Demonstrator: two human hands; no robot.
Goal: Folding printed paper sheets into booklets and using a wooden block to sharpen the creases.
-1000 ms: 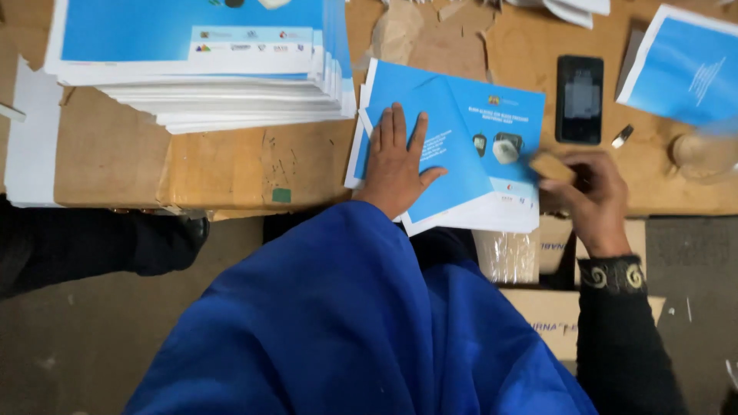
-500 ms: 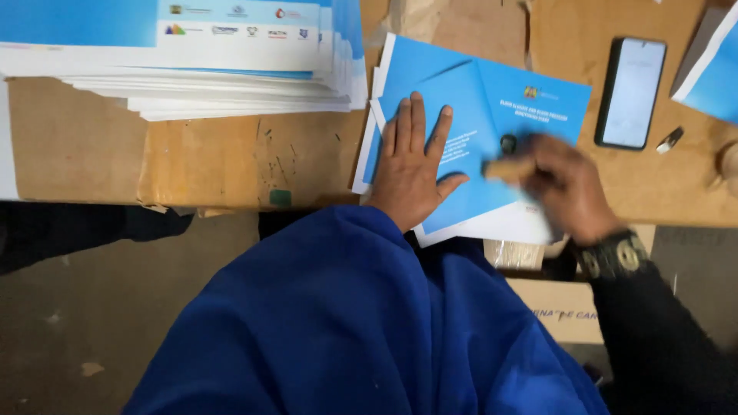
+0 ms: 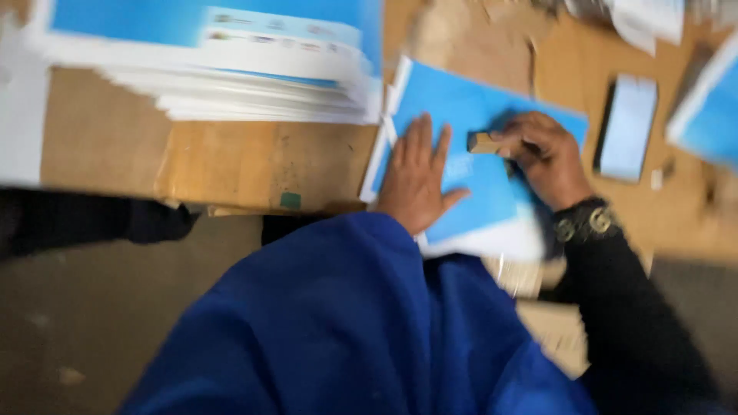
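Brown cardboard-covered table point(image 3: 223, 165), spread wide, bare along its near edge. At the far left corner, a tall stack of blue-and-white printed sheets point(image 3: 223, 65), edges fanned and uneven. Near the middle of the near edge, a blue folded sheet point(image 3: 477, 173) on a small pile, lower part overhanging the table's edge. Toward the right edge, a phone point(image 3: 629, 127) lying flat, and a further blue sheet point(image 3: 707, 115) partly out of frame. Flat on the blue folded sheet, the left hand point(image 3: 415, 177), fingers spread, palm pressing down, holding nothing. Just to its right, the right hand point(image 3: 542, 157), clenched around a small wooden block point(image 3: 484, 142), the block's end touching the sheet's surface.

Blurred throughout, so fine detail not readable.

Likely risks: with the pile overhanging the near edge, a hard push of the block could drag sheets off the table; an uneven press under the left palm could let the top sheet skew or crease crookedly; block close to the left fingertips, so a slip could strike them.
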